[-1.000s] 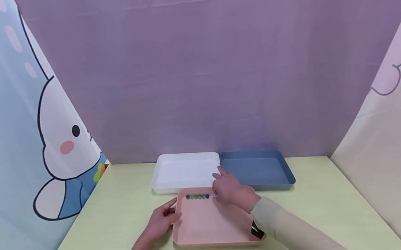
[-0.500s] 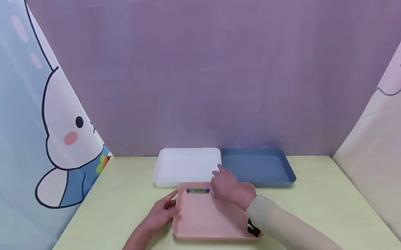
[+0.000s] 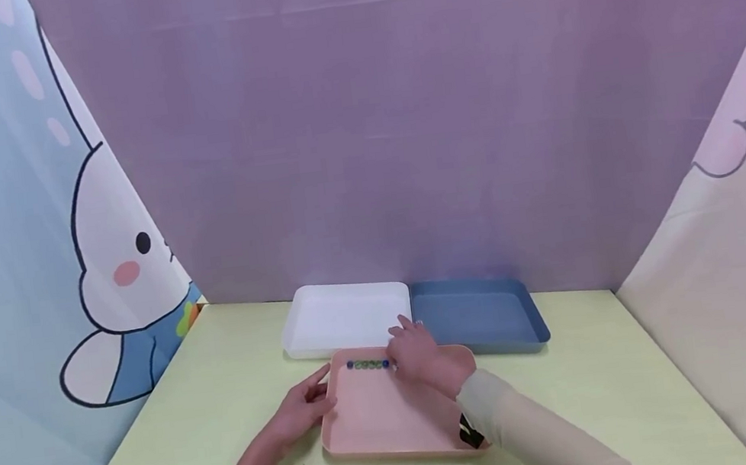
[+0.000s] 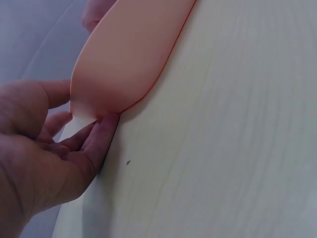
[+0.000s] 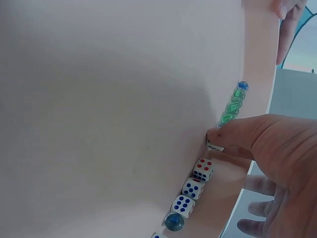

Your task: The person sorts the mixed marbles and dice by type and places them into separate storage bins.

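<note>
My right grip (image 3: 422,356) pinches a die (image 5: 215,147) just right of the marbles (image 5: 236,101) (their row runs left-right, along the pink tray (image 3: 387,419)'s far side).

Beige sleeves (image 3: 547,427), black wrist piece (image 3: 470,434) (strap, perhaps).

We seem to be in a small curtained booth: a plain purple backdrop (image 3: 388,123) and cartoon-printed side curtains (image 3: 3,320) flank our pale counter (image 3: 605,390); the building we cannot tell.
</note>
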Demonstrator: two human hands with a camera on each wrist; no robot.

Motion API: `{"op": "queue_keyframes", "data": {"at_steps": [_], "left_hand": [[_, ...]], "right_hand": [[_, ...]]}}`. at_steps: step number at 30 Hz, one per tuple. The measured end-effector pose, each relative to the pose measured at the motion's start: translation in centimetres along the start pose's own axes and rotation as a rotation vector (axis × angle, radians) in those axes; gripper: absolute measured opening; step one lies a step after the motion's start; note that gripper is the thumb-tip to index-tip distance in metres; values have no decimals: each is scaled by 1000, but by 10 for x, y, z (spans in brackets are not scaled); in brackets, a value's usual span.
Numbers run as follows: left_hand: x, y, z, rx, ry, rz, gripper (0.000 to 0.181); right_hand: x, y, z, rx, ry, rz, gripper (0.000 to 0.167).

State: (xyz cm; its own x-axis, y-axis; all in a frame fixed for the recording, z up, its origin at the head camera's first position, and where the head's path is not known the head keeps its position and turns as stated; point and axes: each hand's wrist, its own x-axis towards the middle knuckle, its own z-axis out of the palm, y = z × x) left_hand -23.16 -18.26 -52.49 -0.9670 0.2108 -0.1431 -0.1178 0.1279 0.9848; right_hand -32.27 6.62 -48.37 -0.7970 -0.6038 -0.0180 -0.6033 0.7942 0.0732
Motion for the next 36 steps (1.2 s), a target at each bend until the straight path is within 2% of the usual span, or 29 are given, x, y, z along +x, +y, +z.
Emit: {"op": "queue_keyframes", "data": {"at_steps": [8, 12, 17, 20, 24, 31, 36], "left_hand": [[-1, -2, -1, -24, -2, 15, 68], [-2, -4, -2, -19, 12, 18, 69], [-3, -4, -3, -10, 1, 28, 69], [-1, -5, -3, -13, -12, 32, 68], [2, -6, -4, -10, -6, 37, 68], [2, -8, -5, -7, 12, 43, 67], [1, -8, -5, -7, 6, 40, 68]], "right_hand": [[-4, 4, -2, 98, 15, -10, 12], [-7, 9, -5, 158, 36, -47, 9], [-9, 21, -6, 175, 117, -136, 4], [-11, 28, -7, 238, 156, -147, 6], [-14, 36, -10, 371, 178, -118, 7], [-19, 47, -15, 518, 236, -97, 5], [-22, 56, -12, 619, 287, 1, 9]]}}
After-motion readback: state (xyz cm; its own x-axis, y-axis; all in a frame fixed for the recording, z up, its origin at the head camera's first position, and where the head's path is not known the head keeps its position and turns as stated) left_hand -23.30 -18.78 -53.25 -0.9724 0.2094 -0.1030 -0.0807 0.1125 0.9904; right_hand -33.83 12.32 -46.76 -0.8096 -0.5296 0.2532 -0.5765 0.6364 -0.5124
